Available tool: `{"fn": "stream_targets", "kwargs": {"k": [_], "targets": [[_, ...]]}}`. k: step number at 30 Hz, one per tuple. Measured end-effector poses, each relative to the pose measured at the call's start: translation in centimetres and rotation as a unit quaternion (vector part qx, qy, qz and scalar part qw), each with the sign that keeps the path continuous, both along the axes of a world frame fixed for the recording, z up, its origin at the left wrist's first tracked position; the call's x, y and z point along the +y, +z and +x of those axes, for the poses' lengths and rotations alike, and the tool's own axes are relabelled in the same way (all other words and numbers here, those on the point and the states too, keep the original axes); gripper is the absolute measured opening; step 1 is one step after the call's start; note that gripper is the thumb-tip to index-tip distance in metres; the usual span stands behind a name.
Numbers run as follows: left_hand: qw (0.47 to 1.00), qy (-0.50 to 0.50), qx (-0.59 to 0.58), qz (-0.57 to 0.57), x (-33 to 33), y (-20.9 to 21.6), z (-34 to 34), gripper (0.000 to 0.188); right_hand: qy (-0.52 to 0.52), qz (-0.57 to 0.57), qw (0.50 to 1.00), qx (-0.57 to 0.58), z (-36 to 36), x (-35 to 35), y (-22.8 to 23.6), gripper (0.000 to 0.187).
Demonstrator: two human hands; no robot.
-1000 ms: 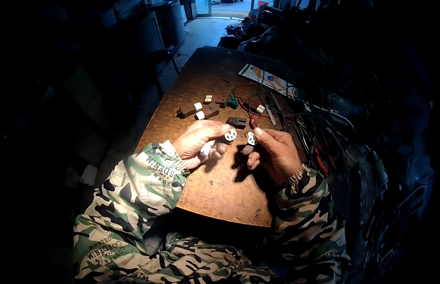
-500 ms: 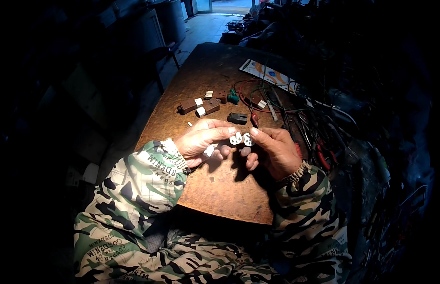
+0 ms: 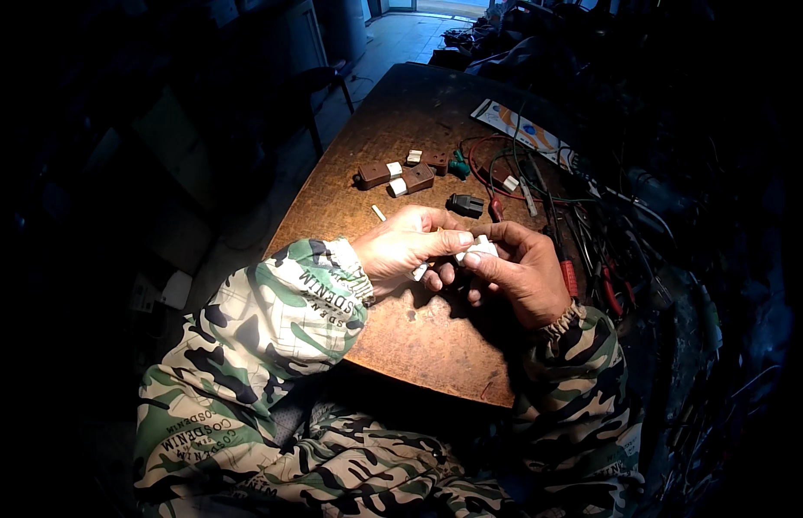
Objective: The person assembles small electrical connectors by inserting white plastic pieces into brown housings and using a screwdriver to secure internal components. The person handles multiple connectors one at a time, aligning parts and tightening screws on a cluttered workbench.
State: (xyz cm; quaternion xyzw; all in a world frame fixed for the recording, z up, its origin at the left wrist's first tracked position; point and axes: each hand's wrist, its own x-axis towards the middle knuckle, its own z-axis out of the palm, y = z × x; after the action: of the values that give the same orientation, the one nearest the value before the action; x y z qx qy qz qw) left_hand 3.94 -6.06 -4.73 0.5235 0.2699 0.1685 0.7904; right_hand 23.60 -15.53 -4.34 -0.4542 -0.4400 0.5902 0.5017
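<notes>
Above the wooden table, my left hand (image 3: pixel 410 248) and my right hand (image 3: pixel 524 266) meet, both closed in a pinch. Between their thumbs and fingertips is a small white ceramic connector part (image 3: pixel 482 247). Fingers cover much of it, so I cannot tell whether it is one piece or two pressed together. A second small white piece (image 3: pixel 420 272) shows under my left palm, by the curled fingers. Just beyond my fingertips lies a black plug housing (image 3: pixel 464 205). A small white stick-like piece (image 3: pixel 379 212) lies behind my left hand.
Several brown blocks with white ends (image 3: pixel 373 176) lie farther back on the table (image 3: pixel 419 332). Beside them are a green clip (image 3: pixel 458 166), a red clip (image 3: pixel 496 209) and tangled leads. A printed card (image 3: pixel 527 129) and red-handled tools (image 3: pixel 610 293) occupy the right side.
The two white ceramic parts, held apart with slotted faces showing, are now brought together between my fingertips and mostly covered. The view has shifted, so the table sits farther right.
</notes>
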Motion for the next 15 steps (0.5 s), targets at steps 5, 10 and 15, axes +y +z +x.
{"fn": "stream_targets", "kwargs": {"k": [5, 10, 15], "targets": [[0.999, -0.009, 0.027, 0.039, -0.6, 0.5, -0.1, 0.041, 0.007, 0.065, 0.995, -0.071, -0.2, 0.3, -0.9, 0.041], [0.998, -0.04, 0.013, 0.037, -0.6, 0.4, -0.3, 0.047, 0.039, 0.089, 0.989, -0.111, -0.1, 0.3, -0.6, 0.037], [1.0, -0.012, 0.007, 0.023, -1.1, 0.7, 0.2, 0.052, 0.047, 0.088, 0.989, -0.113, 0.2, 0.4, -1.1, 0.027]]}}
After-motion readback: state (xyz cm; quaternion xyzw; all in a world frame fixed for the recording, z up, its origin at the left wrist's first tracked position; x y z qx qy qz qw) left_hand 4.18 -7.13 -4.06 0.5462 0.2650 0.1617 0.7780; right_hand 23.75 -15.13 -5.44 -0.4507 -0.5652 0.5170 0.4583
